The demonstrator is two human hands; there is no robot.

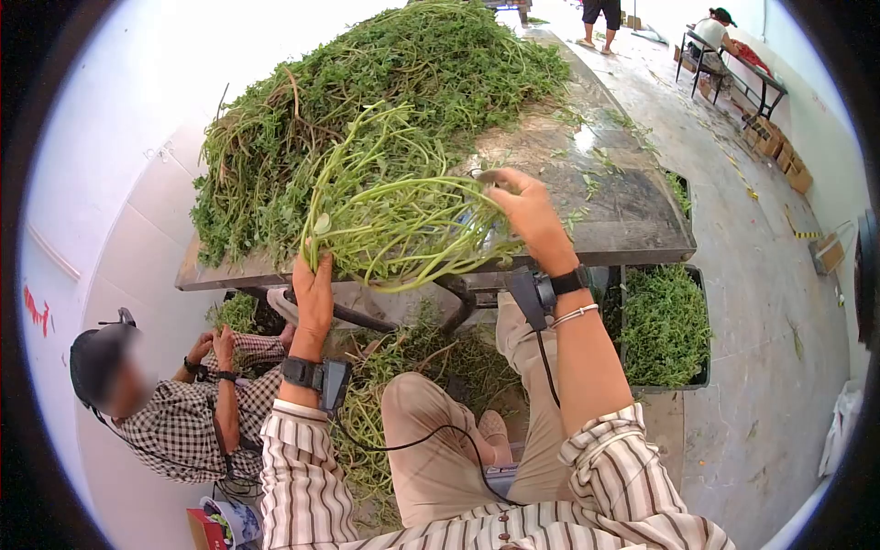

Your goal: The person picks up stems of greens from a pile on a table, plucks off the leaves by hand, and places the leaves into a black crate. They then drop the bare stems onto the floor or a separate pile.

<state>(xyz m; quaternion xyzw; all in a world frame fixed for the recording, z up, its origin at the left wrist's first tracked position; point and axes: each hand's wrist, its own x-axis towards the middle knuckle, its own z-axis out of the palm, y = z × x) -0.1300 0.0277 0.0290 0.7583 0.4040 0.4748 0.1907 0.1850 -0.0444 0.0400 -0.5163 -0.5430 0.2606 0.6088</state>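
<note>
A loose bunch of long green stems (412, 225) hangs in the air over the near edge of the table. My left hand (313, 295) is closed around the bunch's lower left end, with the thumb pointing up. At the right side of the bunch, my right hand (527, 209) has its thumb and fingers pinched together on stem ends. Behind the bunch a large heap of leafy green plants (385, 82) covers the left and back of the table (623, 206).
A crate of greens (666, 325) stands below the table's right end. More stems (367, 412) lie on the floor around my legs. A co-worker (183, 412) sits at the lower left. Two other people and cardboard boxes (779, 151) are at the back right.
</note>
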